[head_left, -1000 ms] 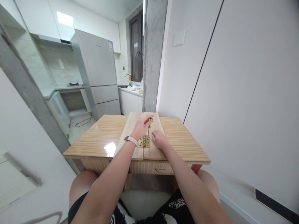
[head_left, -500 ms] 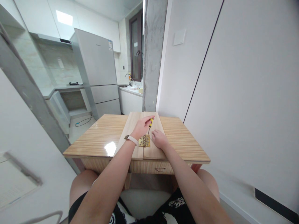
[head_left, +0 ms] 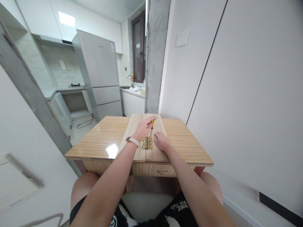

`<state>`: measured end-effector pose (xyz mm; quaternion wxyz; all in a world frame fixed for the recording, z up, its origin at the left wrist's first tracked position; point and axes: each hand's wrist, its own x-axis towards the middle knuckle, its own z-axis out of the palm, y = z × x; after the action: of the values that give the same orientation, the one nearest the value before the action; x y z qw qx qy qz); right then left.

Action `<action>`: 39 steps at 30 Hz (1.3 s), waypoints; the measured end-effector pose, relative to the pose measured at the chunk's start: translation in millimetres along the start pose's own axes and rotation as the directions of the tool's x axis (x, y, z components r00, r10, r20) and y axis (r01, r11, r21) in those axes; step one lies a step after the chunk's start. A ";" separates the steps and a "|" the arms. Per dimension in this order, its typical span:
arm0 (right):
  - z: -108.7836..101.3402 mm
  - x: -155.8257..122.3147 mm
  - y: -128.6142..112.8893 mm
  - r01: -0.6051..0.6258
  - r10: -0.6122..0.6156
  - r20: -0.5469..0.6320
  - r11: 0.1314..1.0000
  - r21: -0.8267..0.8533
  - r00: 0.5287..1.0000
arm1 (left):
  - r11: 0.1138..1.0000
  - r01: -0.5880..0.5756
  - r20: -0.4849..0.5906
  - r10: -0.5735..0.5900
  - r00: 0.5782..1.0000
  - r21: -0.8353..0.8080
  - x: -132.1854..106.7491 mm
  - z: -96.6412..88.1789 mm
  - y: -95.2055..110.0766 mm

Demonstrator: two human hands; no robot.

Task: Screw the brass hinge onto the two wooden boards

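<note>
Two pale wooden boards (head_left: 158, 126) lie side by side along the middle of a small wooden table (head_left: 104, 138). A brass hinge (head_left: 146, 144) spans their seam near the front. My left hand (head_left: 144, 129), with a white wristband, is closed round the yellow-and-black handle of a screwdriver (head_left: 152, 125) whose tip points down at the hinge. My right hand (head_left: 161, 140) rests on the right board just right of the hinge, fingers curled and pressing down.
A white wall (head_left: 236, 94) stands close on the right, a grey pillar (head_left: 155, 56) behind the table. A fridge (head_left: 99, 72) and kitchen counter (head_left: 132, 91) are farther back left. My knees are under the table's front edge, by a drawer handle (head_left: 162, 172).
Almost nothing moved. My left hand turned the screwdriver handle slightly; both hands stay at the hinge.
</note>
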<state>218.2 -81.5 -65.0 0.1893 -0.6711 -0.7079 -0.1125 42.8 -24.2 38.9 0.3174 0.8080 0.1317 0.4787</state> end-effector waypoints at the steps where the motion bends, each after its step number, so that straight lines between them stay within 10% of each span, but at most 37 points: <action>1: 0.2 0.2 0.1 0.002 -0.002 0.000 1.000 0.000 1.000 | 1.000 0.013 0.005 -0.013 1.000 -0.017 0.0 1.0 -0.9; 39: -12.2 -0.9 -6.2 -0.020 0.020 0.028 1.000 0.004 0.999 | 1.000 0.011 -0.006 -0.011 1.000 0.029 -1.4 3.1 8.7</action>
<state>213.5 -87.8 -53.8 0.1821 -0.6791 -0.7041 -0.0997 44.0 -32.7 42.4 0.3078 0.8102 0.1443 0.4774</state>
